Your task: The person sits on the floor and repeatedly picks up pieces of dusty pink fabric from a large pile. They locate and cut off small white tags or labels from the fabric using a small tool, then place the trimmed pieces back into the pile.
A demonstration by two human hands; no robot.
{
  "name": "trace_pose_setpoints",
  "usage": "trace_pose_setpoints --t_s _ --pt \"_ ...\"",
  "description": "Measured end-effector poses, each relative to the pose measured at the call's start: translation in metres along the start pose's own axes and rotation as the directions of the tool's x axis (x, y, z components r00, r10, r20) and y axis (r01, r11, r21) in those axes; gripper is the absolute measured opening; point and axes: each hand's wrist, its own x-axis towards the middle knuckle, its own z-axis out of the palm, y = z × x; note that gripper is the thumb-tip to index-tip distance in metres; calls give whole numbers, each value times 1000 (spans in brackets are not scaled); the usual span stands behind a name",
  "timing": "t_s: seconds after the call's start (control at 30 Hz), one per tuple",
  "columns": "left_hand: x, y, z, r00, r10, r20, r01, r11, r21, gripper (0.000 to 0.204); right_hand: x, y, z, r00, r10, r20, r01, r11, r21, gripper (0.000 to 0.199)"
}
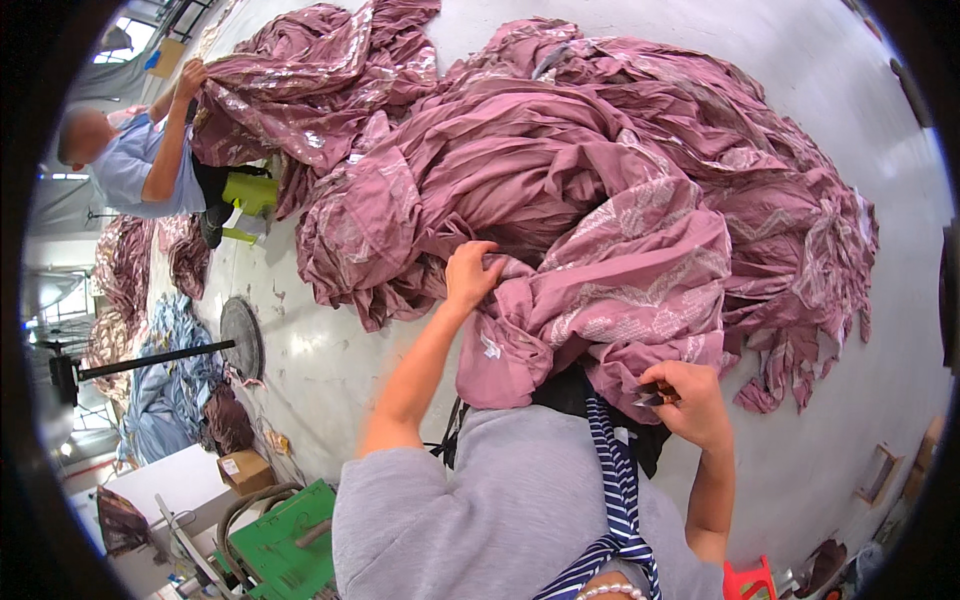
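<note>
Mauve patterned fabric (pixel 620 270) lies across my lap and runs on into a large heap in front of me. My left hand (pixel 470 277) is closed on a gathered fold of it, the thumb toward the right. A small white tag (pixel 491 350) shows on the cloth below that hand. At the right edge of the lap piece, my right hand (pixel 692 396) is closed around small dark thread snips (pixel 652 397). Their pointed blades stick out to the left over the fabric. The fingers hide most of the handle.
At the far left a person (pixel 150 165) holds up more mauve fabric beside a lime-green chair (pixel 250 192). A black pole with a round base (pixel 241 338) stands left, near a blue cloth pile (pixel 170 380). Lower left are a cardboard box (pixel 246 470) and green machine table (pixel 285 545); a red stool (pixel 750 580) stands lower right.
</note>
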Motion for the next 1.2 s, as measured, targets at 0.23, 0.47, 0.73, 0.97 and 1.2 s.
trace_pose_setpoints --t_s 0.23,0.47,0.73,0.97,1.2 --pt "17 -30 3 702 -506 -502 476 857 -198 37 10 -4 0 1000 7 19 -7 999 -43 30" --pt "18 -57 1 755 -612 -235 503 771 -390 8 14 0 6 1000 7 -13 -7 1000 -3 29" --pt "84 95 -138 921 -173 -349 -135 699 -702 9 26 1 0 967 81 -240 3 944 331 26" --pt "86 243 -169 755 566 -332 -594 375 -711 10 34 0 -9 800 168 -576 197 833 517 10" --pt "3 249 -47 545 835 69 -650 473 -594 22 20 70 3 765 500 -406 48 584 810 24"
